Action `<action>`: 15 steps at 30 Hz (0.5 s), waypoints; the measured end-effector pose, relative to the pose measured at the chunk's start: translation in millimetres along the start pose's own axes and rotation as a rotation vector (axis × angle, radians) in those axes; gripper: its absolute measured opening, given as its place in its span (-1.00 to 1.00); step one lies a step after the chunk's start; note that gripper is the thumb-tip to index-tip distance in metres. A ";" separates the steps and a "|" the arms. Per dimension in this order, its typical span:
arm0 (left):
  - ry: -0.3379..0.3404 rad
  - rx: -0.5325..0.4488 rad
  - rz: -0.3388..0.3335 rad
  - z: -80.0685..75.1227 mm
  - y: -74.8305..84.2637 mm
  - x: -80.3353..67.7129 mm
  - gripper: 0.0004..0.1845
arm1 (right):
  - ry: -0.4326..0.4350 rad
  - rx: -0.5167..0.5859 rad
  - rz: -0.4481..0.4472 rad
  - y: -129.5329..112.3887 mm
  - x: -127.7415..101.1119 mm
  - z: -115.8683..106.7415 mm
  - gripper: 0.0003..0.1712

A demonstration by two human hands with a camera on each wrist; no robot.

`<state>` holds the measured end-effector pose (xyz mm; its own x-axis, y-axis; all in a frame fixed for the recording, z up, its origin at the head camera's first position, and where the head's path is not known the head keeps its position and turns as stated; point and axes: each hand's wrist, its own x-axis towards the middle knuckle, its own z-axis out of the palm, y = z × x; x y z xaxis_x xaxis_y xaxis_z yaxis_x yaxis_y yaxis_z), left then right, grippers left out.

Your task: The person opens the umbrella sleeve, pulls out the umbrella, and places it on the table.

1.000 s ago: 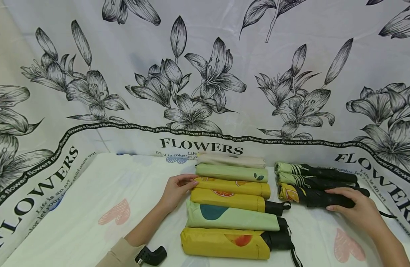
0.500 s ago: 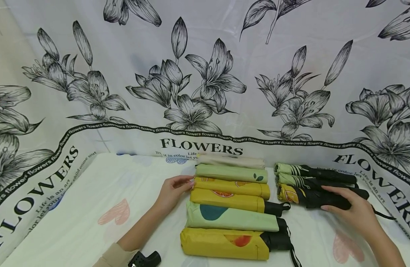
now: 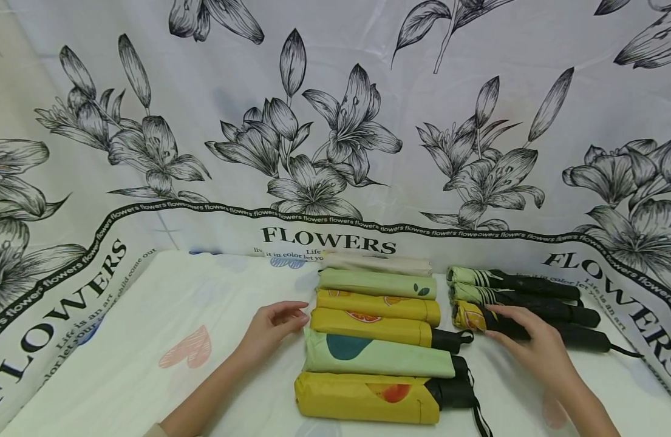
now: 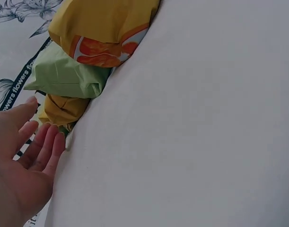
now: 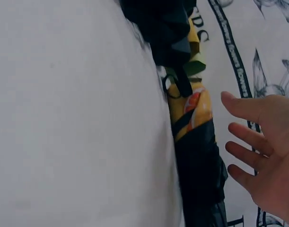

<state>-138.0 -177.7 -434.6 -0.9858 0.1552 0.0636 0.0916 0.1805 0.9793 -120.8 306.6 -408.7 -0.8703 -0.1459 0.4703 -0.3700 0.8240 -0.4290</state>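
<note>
Hands [image 3: 269, 331] have shifted, right one [image 3: 537, 347] leftward; umbrellas [image 3: 348, 399] unmoved.

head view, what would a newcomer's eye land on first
Probably the bright row of folded umbrellas near the middle of the white cloth. The black-lily backdrop rising behind also stands out. To the right lie three darker umbrellas, with the right hand at the nearest.

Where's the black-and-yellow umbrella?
The black-and-yellow umbrella lies on the right in the head view, in front of two green-and-black ones, by the right hand.
</note>
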 end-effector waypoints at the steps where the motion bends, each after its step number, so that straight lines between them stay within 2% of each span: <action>1: -0.017 0.002 0.013 0.5 0.2 -1.0 -0.61 | 0.006 0.006 -0.009 -4.3 0.0 2.6 -0.40; 6: -0.058 0.024 0.056 5.9 0.4 -1.2 -0.60 | -0.007 0.055 -0.021 -24.7 0.1 14.4 -0.47; 9: -0.045 0.039 0.055 9.5 0.5 0.5 -0.61 | -0.034 0.115 -0.014 -34.6 1.3 21.0 -0.52; 15: -0.047 -0.001 0.028 12.8 -0.2 2.6 -0.59 | -0.112 0.249 0.020 -42.6 2.2 32.4 -0.55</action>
<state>-138.8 -164.9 -437.1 -0.9752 0.2056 0.0821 0.1191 0.1741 0.9775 -117.5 253.4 -414.4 -0.9037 -0.2018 0.3776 -0.4087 0.6693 -0.6204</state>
